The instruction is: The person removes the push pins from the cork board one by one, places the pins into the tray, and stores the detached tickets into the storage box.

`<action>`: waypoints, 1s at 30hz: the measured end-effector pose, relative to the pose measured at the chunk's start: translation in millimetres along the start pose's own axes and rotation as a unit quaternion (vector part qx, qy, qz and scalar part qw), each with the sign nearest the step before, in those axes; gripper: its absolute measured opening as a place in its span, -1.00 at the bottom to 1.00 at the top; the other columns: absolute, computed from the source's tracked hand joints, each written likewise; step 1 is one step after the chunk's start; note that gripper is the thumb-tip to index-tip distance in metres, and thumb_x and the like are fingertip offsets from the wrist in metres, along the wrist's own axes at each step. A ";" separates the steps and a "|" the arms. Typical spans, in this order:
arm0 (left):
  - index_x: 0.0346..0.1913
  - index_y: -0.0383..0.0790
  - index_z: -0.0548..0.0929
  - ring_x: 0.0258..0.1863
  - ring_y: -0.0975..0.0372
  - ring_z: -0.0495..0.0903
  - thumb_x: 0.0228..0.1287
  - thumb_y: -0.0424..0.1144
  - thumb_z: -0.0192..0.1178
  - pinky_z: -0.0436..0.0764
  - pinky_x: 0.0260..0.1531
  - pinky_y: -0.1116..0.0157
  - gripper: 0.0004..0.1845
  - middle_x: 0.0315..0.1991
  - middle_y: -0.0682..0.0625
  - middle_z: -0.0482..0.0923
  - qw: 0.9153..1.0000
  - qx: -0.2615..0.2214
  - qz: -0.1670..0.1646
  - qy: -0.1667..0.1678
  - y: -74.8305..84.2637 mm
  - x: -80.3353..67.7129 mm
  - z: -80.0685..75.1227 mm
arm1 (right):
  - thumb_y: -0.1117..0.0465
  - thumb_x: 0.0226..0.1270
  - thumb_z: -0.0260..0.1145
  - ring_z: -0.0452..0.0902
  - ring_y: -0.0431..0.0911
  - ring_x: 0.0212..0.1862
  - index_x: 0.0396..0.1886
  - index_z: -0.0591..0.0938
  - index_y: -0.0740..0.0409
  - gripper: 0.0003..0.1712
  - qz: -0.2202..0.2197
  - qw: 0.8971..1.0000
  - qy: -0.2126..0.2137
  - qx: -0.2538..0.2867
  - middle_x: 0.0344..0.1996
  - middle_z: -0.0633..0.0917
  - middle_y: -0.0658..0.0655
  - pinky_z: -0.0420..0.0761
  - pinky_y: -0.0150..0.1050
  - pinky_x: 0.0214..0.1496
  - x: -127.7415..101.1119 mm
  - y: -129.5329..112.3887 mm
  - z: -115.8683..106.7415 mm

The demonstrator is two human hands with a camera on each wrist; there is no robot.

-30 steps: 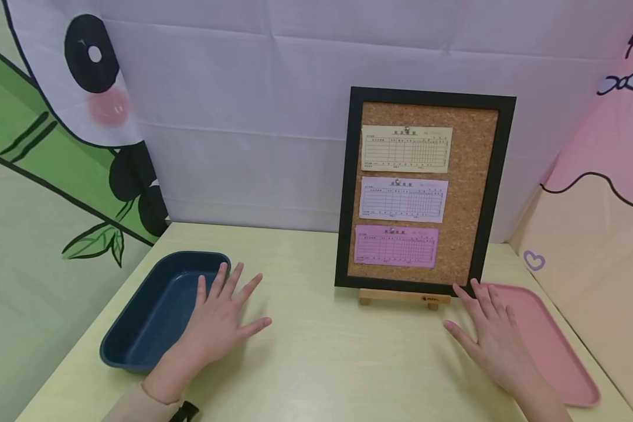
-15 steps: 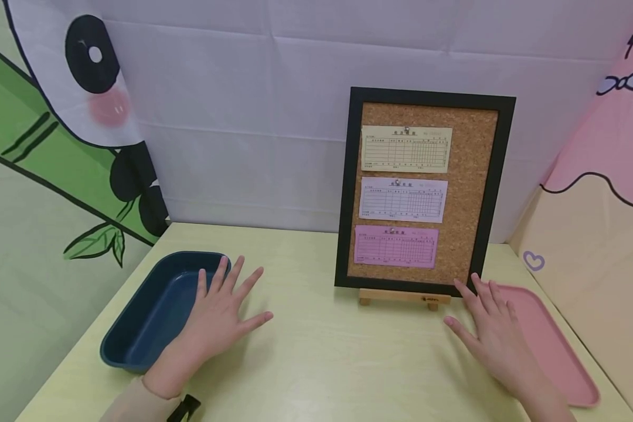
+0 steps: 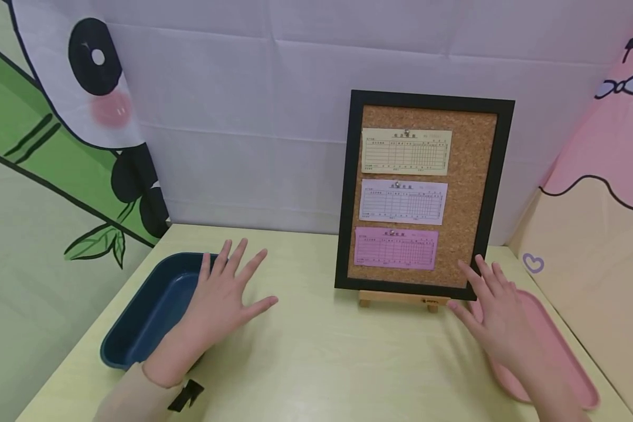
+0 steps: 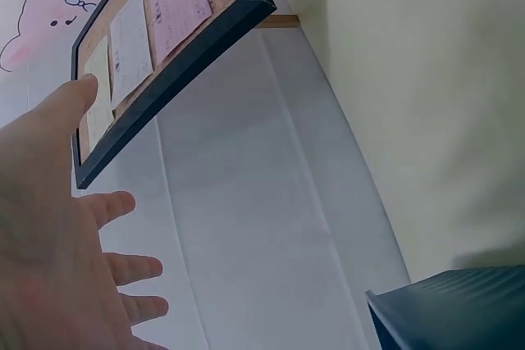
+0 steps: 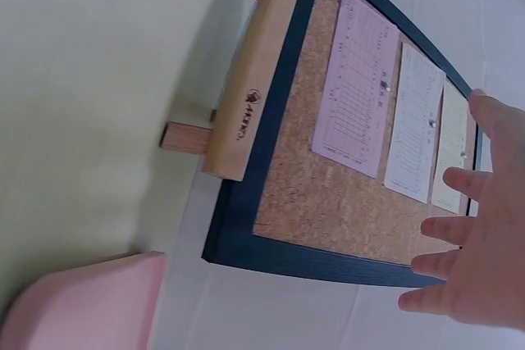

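Note:
Spread fingers mark my left hand (image 3: 218,302), raised beside and partly over the dark blue tray (image 3: 155,313), holding nothing. My right hand (image 3: 503,325), fingers also apart, hovers over the pink tray (image 3: 548,346) and overlaps the lower right corner of a black-framed cork board (image 3: 469,199). That board leans upright on a small wooden easel (image 3: 403,298). Pinned to it, top to bottom, are a yellow receipt slip (image 3: 406,152), a white slip (image 3: 402,202) and a pink-purple slip (image 3: 395,249), each with a pushpin near its top edge. Both wrist views show empty palms facing the board.
The pale wooden table (image 3: 322,357) carries the trays and easel. A whitish cloth backdrop (image 3: 242,117) stands close behind the board. Printed cloth walls with cartoon figures close off both sides. A black strap end (image 3: 186,395) hangs by the left sleeve.
Both hands have lifted and moved slightly forward, fingers still spread. The board, slips and trays have stayed put; the head view has tilted a little.

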State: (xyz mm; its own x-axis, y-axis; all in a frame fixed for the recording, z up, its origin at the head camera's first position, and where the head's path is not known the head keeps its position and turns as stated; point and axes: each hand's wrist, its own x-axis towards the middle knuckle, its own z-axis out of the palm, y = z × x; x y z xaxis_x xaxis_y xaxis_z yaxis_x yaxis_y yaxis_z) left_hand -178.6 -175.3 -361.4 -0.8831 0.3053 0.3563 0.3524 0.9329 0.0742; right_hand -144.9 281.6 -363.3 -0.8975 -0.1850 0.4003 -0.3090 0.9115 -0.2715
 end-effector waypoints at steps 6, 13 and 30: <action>0.47 0.13 0.09 0.47 -0.12 -0.18 0.08 0.44 0.04 -0.16 0.30 -0.25 -0.07 0.48 -0.19 -0.05 1.000 -0.006 0.005 0.025 8.0 13.2 -11.5 | -0.11 0.34 0.17 -0.31 0.16 0.50 0.49 0.07 -0.07 -0.18 0.002 1.000 0.022 0.009 0.49 -0.04 0.20 -0.13 0.35 0.33 15.3 -4.8 -13.3; 0.46 0.10 0.12 0.46 -0.11 -0.14 0.08 0.41 0.08 -0.15 0.30 -0.25 -0.08 0.48 -0.20 -0.04 0.998 -0.035 0.009 0.059 21.0 34.1 -23.0 | -0.02 0.30 0.26 -0.11 0.22 0.46 0.47 0.12 -0.03 -0.17 -0.006 0.996 0.070 0.047 0.48 0.04 0.20 0.03 0.39 0.25 34.1 -10.2 -32.1; 0.43 0.12 0.14 0.47 0.01 -0.11 0.11 0.26 0.21 -0.13 0.34 -0.18 -0.14 0.49 -0.06 -0.07 0.973 -0.199 0.030 0.115 60.6 93.8 -32.7 | 0.03 0.31 0.25 0.32 0.22 0.26 0.40 0.26 -0.03 -0.31 -0.042 0.974 0.205 0.090 0.33 0.36 0.17 0.30 0.22 0.21 93.1 -29.8 -55.5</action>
State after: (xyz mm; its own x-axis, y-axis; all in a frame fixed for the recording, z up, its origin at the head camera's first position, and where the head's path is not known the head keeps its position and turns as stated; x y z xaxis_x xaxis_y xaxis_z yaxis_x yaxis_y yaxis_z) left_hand -229.9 -96.4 -293.1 -0.7813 0.2627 0.5662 0.5326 0.7536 0.3852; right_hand -201.8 257.6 -269.3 -0.6768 -0.0606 0.7336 -0.4598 0.8130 -0.3571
